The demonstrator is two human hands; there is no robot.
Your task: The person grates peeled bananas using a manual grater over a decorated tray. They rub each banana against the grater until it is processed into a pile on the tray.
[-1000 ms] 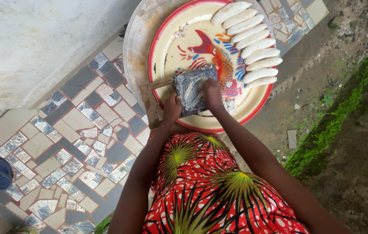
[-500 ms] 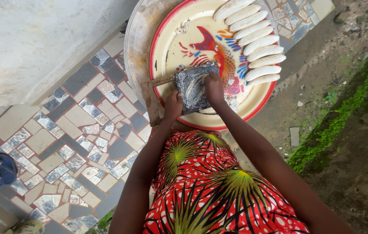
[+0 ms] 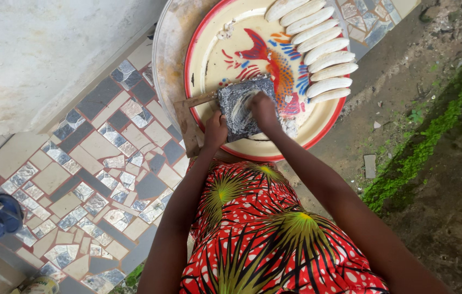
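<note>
Tiled floor, red-rimmed tray, hands on grater.

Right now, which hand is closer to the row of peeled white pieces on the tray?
Right. The right hand presses on the grey grater, just beside the row of peeled pieces. The left hand grips the grater's wooden frame at the tray's near-left edge, farther off.

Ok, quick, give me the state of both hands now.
Left hand: closed on the grater's wooden frame, steadying it.
Right hand: pressed on the grater face; what it holds cannot be told.
</note>
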